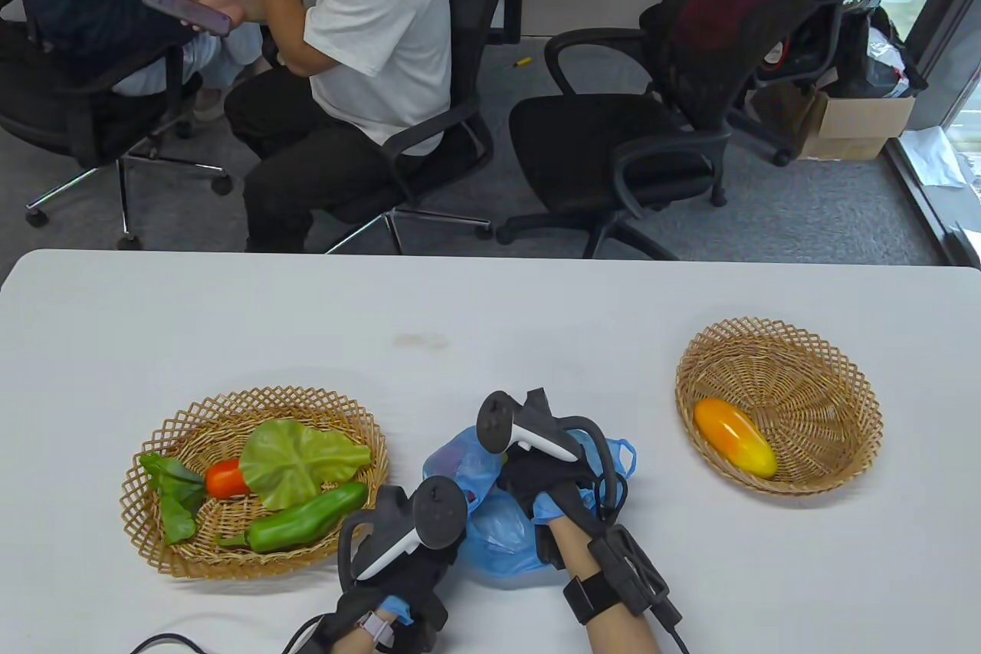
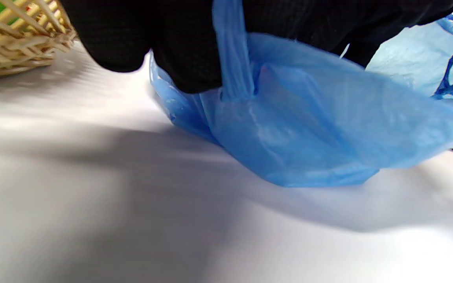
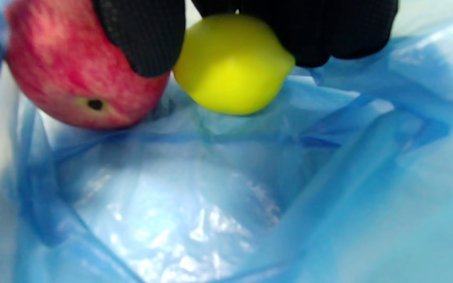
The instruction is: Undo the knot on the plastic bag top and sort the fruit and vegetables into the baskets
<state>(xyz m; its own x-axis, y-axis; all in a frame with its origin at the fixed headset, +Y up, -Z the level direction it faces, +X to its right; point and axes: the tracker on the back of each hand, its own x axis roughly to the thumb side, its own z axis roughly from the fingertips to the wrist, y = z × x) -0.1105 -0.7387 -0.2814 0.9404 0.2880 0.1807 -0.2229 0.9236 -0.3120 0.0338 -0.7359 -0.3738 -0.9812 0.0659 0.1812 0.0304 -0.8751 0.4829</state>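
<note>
The blue plastic bag (image 1: pixel 498 531) lies open on the white table (image 1: pixel 490 324) between the two baskets. My left hand (image 1: pixel 448 527) grips a strip of the bag's rim (image 2: pixel 232 63) and holds it up at the bag's left side. My right hand (image 1: pixel 536 481) is down inside the bag. There its thumb (image 3: pixel 142 39) and fingers (image 3: pixel 328 31) curl round a yellow lemon (image 3: pixel 230 74). A red apple (image 3: pixel 73 82) lies against the lemon's left, touching the thumb. The bag's handles hang untied.
The left wicker basket (image 1: pixel 176 562) holds a lettuce leaf (image 1: pixel 299 458), a tomato (image 1: pixel 224 480), a green pepper (image 1: pixel 306 520) and a leafy green (image 1: pixel 172 497). The right wicker basket (image 1: pixel 828 370) holds an orange-yellow mango (image 1: pixel 734 437). People sit on office chairs beyond the table.
</note>
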